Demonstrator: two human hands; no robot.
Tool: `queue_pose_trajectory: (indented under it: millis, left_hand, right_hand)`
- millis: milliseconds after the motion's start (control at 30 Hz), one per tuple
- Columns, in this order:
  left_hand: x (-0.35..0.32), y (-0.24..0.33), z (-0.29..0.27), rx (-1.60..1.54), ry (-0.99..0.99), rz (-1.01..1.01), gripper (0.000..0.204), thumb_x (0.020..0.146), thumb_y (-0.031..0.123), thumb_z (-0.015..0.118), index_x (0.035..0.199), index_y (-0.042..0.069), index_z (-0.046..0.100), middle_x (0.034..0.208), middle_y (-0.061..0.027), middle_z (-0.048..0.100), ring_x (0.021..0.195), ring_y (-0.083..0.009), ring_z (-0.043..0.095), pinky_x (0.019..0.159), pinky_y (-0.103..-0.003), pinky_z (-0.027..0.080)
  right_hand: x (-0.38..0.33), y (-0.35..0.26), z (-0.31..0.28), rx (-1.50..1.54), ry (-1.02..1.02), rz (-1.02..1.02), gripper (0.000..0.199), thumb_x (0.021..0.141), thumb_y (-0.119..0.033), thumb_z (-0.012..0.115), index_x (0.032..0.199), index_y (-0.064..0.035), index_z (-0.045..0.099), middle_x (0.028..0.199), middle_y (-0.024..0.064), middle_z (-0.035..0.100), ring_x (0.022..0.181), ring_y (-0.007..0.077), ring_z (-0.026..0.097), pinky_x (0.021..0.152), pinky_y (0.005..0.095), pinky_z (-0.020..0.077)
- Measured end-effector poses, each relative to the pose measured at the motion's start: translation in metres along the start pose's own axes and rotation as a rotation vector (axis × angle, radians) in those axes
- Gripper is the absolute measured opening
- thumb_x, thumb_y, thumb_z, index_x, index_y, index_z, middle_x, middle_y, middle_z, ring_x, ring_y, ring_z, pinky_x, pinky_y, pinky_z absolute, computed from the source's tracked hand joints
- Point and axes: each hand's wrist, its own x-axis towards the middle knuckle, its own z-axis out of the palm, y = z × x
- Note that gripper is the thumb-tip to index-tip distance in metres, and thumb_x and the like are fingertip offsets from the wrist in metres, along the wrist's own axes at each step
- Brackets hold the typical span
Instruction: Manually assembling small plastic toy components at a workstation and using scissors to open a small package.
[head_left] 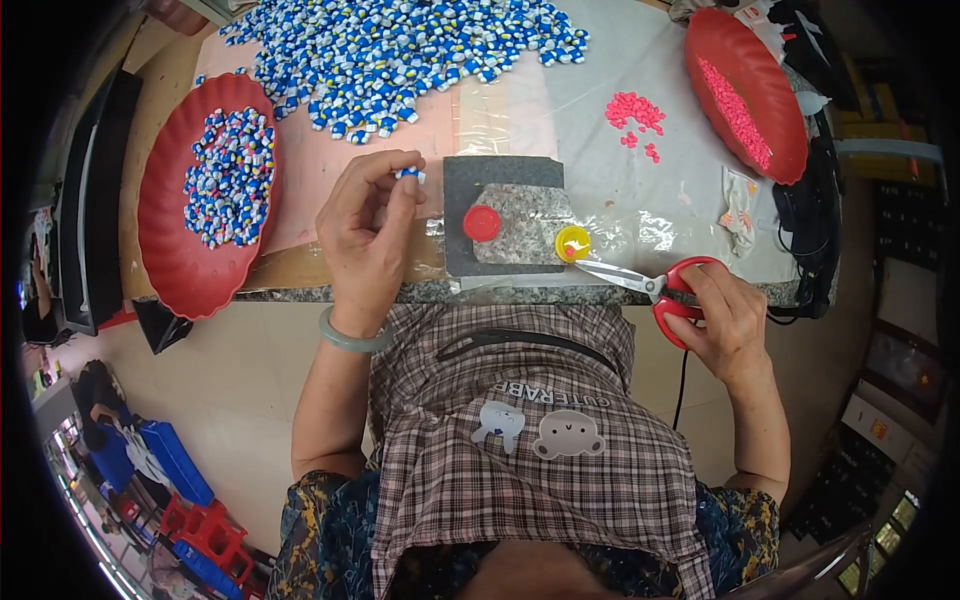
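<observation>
Between the thumb and fingertips of my left hand [366, 215] is a small blue-and-white plastic piece [411, 174], partly hidden by the fingers. My right hand [733, 318] grips red-handled scissors [657, 288] with its fingers in the loops. The scissor tips reach the lower edge of a round yellow cap [576, 240], where a tiny reddish bit shows. A round red cap [482, 223] sits at the left of a speckled stone slab [525, 212], with the yellow cap at its right corner. Under the slab lies a dark grey square [462, 178].
Many blue-and-white pieces [400, 60] are heaped at the far side. At left, a red scalloped dish [160, 215] holds similar pieces. Small pink pieces [634, 110] lie at right, near another red dish [715, 40] of pink pieces. A crumpled wrapper [738, 215] lies near the right edge.
</observation>
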Motion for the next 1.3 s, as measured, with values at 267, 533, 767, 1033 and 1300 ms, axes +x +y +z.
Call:
queue_pose_trajectory:
  millis: [267, 533, 767, 1033, 1300]
  left_hand:
    - [0.0, -0.001, -0.001, -0.014, -0.018, 0.014, 0.015, 0.095, 0.0, 0.063, 0.109, -0.002, 0.067, 0.103, -0.005, 0.065, 0.08, -0.0087, 0.065, 0.068, -0.02, 0.051]
    - [-0.001, 0.0, -0.001, 0.0, -0.017, -0.007, 0.014, 0.095, 0.0, 0.063, 0.108, -0.001, 0.067, 0.102, -0.005, 0.065, 0.079, -0.0086, 0.065, 0.066, -0.02, 0.051]
    - [0.0, -0.003, -0.001, -0.006, -0.011, 0.003, 0.014, 0.095, 0.001, 0.063, 0.108, 0.0, 0.068, 0.1, -0.0042, 0.065, 0.079, -0.0078, 0.064, 0.066, -0.02, 0.05]
    - [0.0, -0.002, -0.001, 0.013, -0.016, 0.007, 0.014, 0.095, 0.001, 0.064, 0.108, 0.0, 0.068, 0.1, -0.0042, 0.065, 0.079, -0.0076, 0.064, 0.066, -0.02, 0.05]
    - [0.003, -0.002, 0.002, -0.02, -0.065, 0.01, 0.015, 0.095, -0.001, 0.062, 0.109, -0.002, 0.067, 0.104, -0.0051, 0.065, 0.082, -0.0085, 0.064, 0.069, -0.021, 0.052]
  right_hand:
    - [0.008, -0.008, 0.0, 0.004, 0.035, 0.021, 0.053, 0.061, -0.01, 0.084, 0.108, -0.0021, 0.061, 0.093, 0.0109, 0.066, 0.075, 0.0299, 0.066, 0.065, 0.039, 0.053]
    - [0.004, -0.008, 0.003, -0.021, 0.014, 0.015, 0.048, 0.065, -0.013, 0.085, 0.106, -0.0017, 0.063, 0.093, 0.0101, 0.067, 0.069, 0.0271, 0.066, 0.06, 0.0366, 0.0531]
    - [0.005, -0.009, 0.001, -0.034, 0.0, 0.009, 0.048, 0.065, -0.013, 0.085, 0.107, -0.0023, 0.064, 0.093, 0.0095, 0.067, 0.069, 0.0264, 0.066, 0.06, 0.0358, 0.0532]
    - [0.002, -0.006, 0.002, -0.01, -0.008, 0.003, 0.048, 0.065, -0.012, 0.085, 0.107, -0.0014, 0.064, 0.09, 0.01, 0.067, 0.066, 0.0257, 0.066, 0.058, 0.0354, 0.0533]
    - [-0.004, -0.004, 0.0, 0.075, 0.03, 0.078, 0.045, 0.065, -0.011, 0.085, 0.104, -0.0009, 0.064, 0.086, 0.0099, 0.066, 0.065, 0.025, 0.066, 0.057, 0.0345, 0.053]
